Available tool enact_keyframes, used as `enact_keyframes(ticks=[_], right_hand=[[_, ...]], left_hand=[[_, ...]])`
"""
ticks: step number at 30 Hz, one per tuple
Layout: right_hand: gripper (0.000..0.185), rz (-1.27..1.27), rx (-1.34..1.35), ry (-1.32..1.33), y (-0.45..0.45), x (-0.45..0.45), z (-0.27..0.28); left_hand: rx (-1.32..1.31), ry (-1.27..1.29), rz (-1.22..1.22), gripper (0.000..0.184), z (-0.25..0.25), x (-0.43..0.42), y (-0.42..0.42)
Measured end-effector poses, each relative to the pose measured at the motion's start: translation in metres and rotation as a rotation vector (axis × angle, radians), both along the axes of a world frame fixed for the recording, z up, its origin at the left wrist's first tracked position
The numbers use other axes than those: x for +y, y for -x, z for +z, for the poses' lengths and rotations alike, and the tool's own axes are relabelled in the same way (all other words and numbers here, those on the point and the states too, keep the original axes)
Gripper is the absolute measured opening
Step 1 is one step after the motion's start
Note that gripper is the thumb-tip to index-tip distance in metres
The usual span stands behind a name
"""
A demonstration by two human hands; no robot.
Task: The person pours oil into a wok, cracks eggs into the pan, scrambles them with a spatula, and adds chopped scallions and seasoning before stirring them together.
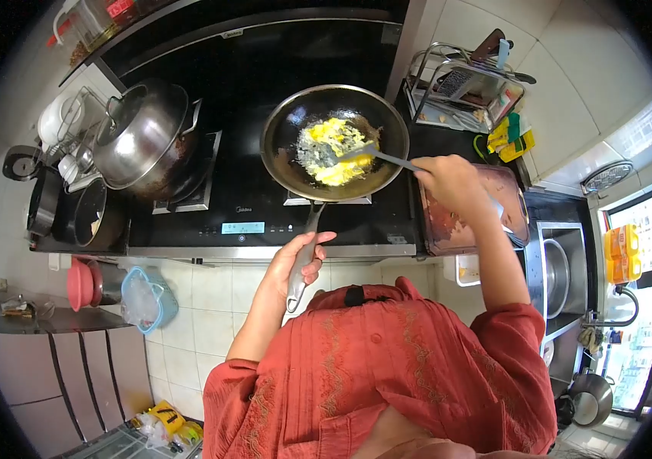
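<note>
A dark frying pan (280, 164) sits on the right burner of the black stove, its grey handle pointing toward me. My left hand (299, 258) is wrapped round that handle. Yellow and whitish scrambled egg (335, 141) lies in the middle of the pan. My right hand (448, 182) grips a grey spatula (395, 159) by its handle, coming in from the right. The spatula's blade is in the egg and partly hidden by it.
A large lidded wok (142, 138) stands on the left burner. Right of the stove lies a reddish-brown cutting board (433, 222), with a knife rack (456, 88) behind it. A sink (563, 275) is at the far right. A blue basket (161, 302) is below left.
</note>
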State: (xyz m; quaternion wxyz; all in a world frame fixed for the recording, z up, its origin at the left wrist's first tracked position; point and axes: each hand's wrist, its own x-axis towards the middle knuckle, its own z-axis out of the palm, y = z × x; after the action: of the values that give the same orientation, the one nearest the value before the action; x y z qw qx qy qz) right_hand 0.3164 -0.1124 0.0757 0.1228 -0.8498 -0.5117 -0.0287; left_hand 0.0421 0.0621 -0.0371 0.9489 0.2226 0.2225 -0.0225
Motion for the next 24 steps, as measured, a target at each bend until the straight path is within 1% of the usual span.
enact_keyframes(ticks=[3, 4, 6, 7, 10, 14, 16, 17, 20, 24], right_hand=[[0.023, 0.026, 0.045, 0.062, 0.002, -0.025, 0.038], [0.023, 0.022, 0.050, 0.062, 0.004, -0.024, 0.036], [0.020, 0.015, -0.048, 0.126, 0.013, -0.014, 0.029], [0.019, 0.048, -0.083, 0.005, 0.013, -0.006, 0.013], [0.019, -0.002, -0.039, -0.042, 0.009, 0.020, -0.008], [0.020, -0.007, 0.032, 0.018, 0.025, -0.007, 0.014], [0.020, 0.074, -0.021, 0.046, 0.039, -0.010, 0.022], [0.019, 0.070, -0.014, 0.041, 0.044, -0.002, 0.016], [0.016, 0.055, 0.003, -0.121, 0.032, 0.040, -0.026], [0.014, 0.016, -0.067, -0.060, 0.027, 0.065, -0.034]], left_hand=[[0.009, -0.005, 0.012, 0.051, 0.001, 0.001, 0.000], [0.003, -0.003, 0.002, 0.051, 0.000, 0.000, 0.000], [0.008, -0.007, -0.005, 0.048, -0.001, 0.001, 0.000], [0.009, -0.009, -0.005, 0.045, -0.001, 0.002, -0.001], [-0.004, 0.013, -0.007, 0.044, -0.002, 0.002, 0.000], [0.018, -0.016, -0.009, 0.043, -0.001, 0.000, 0.002], [-0.013, 0.013, -0.016, 0.043, -0.005, 0.003, 0.000], [-0.013, 0.013, -0.012, 0.044, -0.007, 0.003, 0.000], [-0.003, 0.019, -0.013, 0.045, -0.004, 0.003, 0.000], [0.005, 0.004, -0.024, 0.046, -0.003, 0.004, -0.001]])
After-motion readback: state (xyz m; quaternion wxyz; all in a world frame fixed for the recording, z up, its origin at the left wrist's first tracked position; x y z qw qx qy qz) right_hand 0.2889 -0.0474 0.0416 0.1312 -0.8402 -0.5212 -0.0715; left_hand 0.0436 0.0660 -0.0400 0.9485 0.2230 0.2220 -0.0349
